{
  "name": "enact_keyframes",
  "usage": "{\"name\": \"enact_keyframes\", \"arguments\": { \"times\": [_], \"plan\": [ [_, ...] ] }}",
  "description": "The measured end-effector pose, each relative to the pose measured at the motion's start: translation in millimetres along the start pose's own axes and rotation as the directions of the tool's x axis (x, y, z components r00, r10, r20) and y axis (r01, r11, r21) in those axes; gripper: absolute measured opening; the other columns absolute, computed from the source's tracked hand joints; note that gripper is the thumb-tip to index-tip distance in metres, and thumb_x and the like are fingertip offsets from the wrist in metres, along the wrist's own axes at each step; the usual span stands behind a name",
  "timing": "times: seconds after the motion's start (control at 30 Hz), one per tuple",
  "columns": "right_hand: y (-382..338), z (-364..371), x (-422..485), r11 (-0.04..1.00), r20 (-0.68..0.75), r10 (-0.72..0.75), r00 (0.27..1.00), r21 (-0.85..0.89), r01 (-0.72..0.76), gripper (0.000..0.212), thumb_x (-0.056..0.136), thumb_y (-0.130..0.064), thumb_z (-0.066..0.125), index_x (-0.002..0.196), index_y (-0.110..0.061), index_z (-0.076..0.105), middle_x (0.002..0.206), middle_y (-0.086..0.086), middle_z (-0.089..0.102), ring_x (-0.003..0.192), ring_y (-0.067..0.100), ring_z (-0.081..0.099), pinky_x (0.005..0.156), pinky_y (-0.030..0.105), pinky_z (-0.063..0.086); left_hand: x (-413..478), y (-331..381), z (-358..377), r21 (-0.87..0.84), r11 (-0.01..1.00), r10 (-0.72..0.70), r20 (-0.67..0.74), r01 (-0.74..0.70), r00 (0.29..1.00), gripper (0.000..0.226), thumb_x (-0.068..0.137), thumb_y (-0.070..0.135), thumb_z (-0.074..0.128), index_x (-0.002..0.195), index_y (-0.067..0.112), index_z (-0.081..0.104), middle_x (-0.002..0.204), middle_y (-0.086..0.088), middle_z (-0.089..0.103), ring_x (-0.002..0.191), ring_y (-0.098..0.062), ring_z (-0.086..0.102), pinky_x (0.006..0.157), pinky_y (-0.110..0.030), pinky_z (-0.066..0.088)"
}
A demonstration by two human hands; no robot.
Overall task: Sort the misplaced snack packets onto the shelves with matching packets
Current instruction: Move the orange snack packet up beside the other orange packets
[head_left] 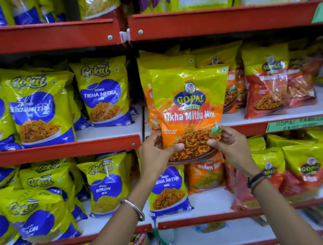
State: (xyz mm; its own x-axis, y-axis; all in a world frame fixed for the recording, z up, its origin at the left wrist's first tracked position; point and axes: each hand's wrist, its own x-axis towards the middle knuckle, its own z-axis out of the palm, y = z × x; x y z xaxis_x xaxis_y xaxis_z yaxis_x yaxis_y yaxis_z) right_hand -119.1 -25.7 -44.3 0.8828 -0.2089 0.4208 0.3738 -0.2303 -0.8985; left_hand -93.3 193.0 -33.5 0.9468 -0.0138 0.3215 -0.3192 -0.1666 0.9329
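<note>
Both hands pinch the bottom corners of the Gopal Tikha Mitha Mix packet [190,109], left hand [156,153] and right hand [229,144], thumbs in front, holding it upright, label outward, at the middle shelf [277,124] on the right, just before matching orange Gopal packets [231,88], likely to stand it there

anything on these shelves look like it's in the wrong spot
Yes: a blue-and-yellow Gokul Tikha Mitha packet stands on the lower right shelf, beside the orange Gopal Nylon Sev packet, away from its matching Gokul packets in the left bay.
</note>
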Motion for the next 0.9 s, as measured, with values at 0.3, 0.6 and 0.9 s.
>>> {"name": "enact_keyframes", "arguments": {
  "times": [0.3, 0.6, 0.9],
  "plan": [
    [2, -114, 84, 0.987, -0.219, -0.137, 0.966, -0.107, 0.116, 0.059, 0.076, -0.005, 0.075, 0.127, -0.01, 0.046, 0.115, -0.006, 0.06, 0.107, 0.001, 0.059, 0.092, 0.022, 0.049, 59, 51, 137, -0.068, 0.981, 0.184, 0.008, -0.183, 0.983, 0.051, 0.068, 0.011, 0.08, 0.114, 0.014, 0.058, 0.102, 0.002, 0.068, 0.092, -0.001, 0.066, 0.084, -0.02, 0.054],
    [41, -118, 112, 0.984, -0.129, -0.038, 0.991, -0.179, 0.014, 0.063, 0.081, -0.018, 0.072, 0.136, -0.006, 0.042, 0.138, 0.014, 0.052, 0.128, 0.022, 0.049, 0.106, 0.039, 0.043, 90, 24, 173, 0.01, 0.995, 0.095, -0.007, -0.095, 0.995, 0.066, 0.074, 0.024, 0.077, 0.131, 0.012, 0.046, 0.117, -0.004, 0.064, 0.105, -0.017, 0.061, 0.092, -0.033, 0.049],
    [57, -110, 128, 0.989, -0.228, -0.005, 0.974, -0.147, -0.03, 0.055, 0.084, -0.021, 0.07, 0.131, -0.004, 0.045, 0.121, 0.005, 0.052, 0.118, 0.019, 0.05, 0.096, 0.026, 0.038, 101, 10, 183, 0.19, 0.968, 0.159, 0.052, -0.167, 0.986, 0.061, 0.088, 0.024, 0.061, 0.139, 0.008, 0.031, 0.106, -0.001, 0.06, 0.096, -0.018, 0.061, 0.074, -0.019, 0.044]
  ]
}}
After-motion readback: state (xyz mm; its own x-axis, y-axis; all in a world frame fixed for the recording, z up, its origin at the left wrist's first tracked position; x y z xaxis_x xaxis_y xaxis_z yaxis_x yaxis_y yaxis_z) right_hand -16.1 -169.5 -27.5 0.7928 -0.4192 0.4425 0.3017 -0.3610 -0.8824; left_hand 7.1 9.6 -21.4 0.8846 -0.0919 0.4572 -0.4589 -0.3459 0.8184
